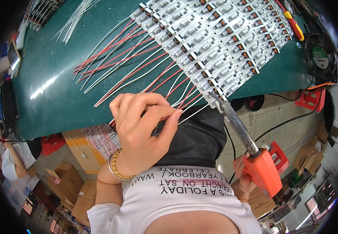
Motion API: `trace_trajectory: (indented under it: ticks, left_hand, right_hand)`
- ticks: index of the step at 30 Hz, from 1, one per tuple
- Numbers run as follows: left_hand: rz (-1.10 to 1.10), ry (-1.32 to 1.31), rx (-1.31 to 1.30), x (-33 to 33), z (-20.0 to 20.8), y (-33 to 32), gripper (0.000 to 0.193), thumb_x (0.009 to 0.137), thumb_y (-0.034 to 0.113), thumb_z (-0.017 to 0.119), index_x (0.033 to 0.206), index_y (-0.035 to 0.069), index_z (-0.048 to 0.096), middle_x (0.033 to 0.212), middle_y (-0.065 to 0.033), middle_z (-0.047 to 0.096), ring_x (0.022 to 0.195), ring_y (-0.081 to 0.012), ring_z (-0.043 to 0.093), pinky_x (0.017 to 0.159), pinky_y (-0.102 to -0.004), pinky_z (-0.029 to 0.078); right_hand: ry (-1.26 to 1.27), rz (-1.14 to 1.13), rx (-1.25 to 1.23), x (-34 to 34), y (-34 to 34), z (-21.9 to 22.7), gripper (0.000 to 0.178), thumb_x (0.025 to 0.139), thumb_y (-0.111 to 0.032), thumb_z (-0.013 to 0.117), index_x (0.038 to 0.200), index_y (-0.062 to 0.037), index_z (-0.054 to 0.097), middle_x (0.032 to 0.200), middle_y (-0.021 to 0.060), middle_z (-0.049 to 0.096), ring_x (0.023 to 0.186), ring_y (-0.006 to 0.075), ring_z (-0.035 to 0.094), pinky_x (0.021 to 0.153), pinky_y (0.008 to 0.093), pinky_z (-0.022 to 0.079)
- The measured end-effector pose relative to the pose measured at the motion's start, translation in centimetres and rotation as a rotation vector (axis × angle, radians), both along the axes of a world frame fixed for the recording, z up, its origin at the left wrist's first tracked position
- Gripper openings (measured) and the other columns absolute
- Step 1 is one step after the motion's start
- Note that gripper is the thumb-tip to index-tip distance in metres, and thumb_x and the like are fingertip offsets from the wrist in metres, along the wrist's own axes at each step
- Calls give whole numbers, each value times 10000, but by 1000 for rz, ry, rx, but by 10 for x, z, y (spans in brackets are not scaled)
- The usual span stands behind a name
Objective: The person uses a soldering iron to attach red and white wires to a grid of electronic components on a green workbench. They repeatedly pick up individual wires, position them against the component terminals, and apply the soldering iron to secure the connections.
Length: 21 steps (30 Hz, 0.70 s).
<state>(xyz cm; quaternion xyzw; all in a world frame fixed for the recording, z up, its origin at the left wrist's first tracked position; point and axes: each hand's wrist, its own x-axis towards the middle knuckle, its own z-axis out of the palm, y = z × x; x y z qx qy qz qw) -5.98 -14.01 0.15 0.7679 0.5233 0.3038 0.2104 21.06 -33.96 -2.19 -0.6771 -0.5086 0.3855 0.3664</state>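
Note:
My left hand (pixel 141 128) is closed in a pinch, thumb and forefinger on the ends of thin red and white wires near the table's front edge. My right hand (pixel 242 174) is wrapped around the orange handle of a soldering gun (pixel 264 171). Its metal barrel points up and left, and the tip meets the near corner of a panel of white circuit boards (pixel 215 54); whether it touches a solder point is too small to tell. Red and white wires (pixel 126 66) run leftward from the panel's left edge, the nearest ones toward my left hand.
The boards lie on a green tabletop (pixel 48 105). Loose white wires (pixel 75 19) are at the far left. A yellow-red screwdriver (pixel 293 25) and a black fan (pixel 320 56) sit at the right. Below stand a red stool (pixel 311 99) and cardboard boxes (pixel 65 181). Another person (pixel 17 160) is at the left.

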Motion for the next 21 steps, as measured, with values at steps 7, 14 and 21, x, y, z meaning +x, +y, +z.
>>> trace_trajectory:
  ticks: [7,14,21]
  left_hand:
    - [-1,-14,4,1,-1,1,145,677,50,782,747,104,667,823,19,602,741,-168,509,805,-337,314]
    - [-15,-1,31,-1,3,1,178,683,82,797,802,86,664,833,-12,591,754,-208,523,801,-362,335]
    - [-98,330,437,-1,26,180,245,781,117,697,973,28,574,971,-127,580,946,-330,558,813,-408,436]
  right_hand:
    - [93,31,88,9,0,-5,453,718,-480,764,720,-40,661,672,53,622,605,236,626,578,329,499]
    - [489,55,190,-14,65,16,476,861,-468,667,863,-33,475,590,5,505,524,161,508,509,304,423]
    - [546,21,412,-9,101,6,667,924,-440,606,1343,38,403,511,-17,435,426,116,427,444,260,392]
